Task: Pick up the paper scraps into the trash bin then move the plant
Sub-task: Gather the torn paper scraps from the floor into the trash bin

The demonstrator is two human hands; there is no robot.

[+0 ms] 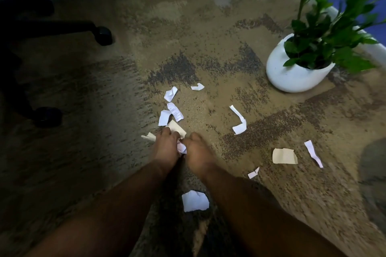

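Carpeted floor [208, 27] throughout. Potted plant [296, 69] at two o'clock, untouched (its turn later, presumably). Left hand [165, 146] and right hand [198, 152] together at centre — fingers curled round gathered paper scraps [181, 147], bunching several per trip. More scraps [284, 156] strewn around. No bin visible.

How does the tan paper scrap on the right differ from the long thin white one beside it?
The tan scrap is beige, while the thin strip is white. The tan scrap is broad and roughly rectangular; the thin strip is narrow and long. The tan scrap lies fairly flat, whereas the thin strip looks creased along its length. Both lie loose on the carpet, have torn edges, and neither is touched by a hand.
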